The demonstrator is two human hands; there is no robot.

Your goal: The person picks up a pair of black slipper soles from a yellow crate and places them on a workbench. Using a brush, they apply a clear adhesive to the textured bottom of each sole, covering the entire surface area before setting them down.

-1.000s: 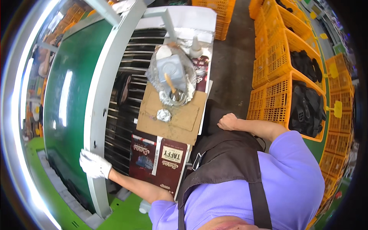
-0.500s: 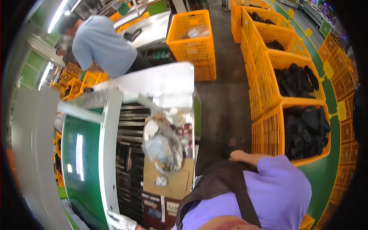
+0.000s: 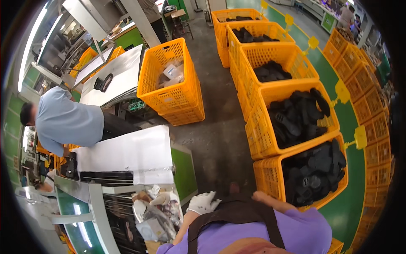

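My left hand [image 3: 203,203], in a white glove, is in front of the dark apron [image 3: 237,211], by the bench corner. Its fingers are apart and I see nothing in them. My bare right hand [image 3: 259,196] is low at my right side, between the apron and the nearest yellow crate [image 3: 267,177]. Its fingers are too small and partly hidden to read. Black shoe soles [image 3: 315,169] fill that crate in a loose heap. Left of my gloved hand, crumpled plastic bags and wrappings [image 3: 153,226] lie on the bench end beside a slatted roller conveyor [image 3: 116,207].
More yellow crates of black soles [image 3: 292,116] run in a row ahead on the right. Another yellow crate stack [image 3: 169,99] holds plastic bags. A person in a light blue shirt [image 3: 67,120] is at the white worktable [image 3: 127,154]. Dark floor [image 3: 211,156] runs between.
My gloved left hand has moved from the conveyor at lower left to the front of my apron. The view has swung, so crates and tables sit further left and lower.
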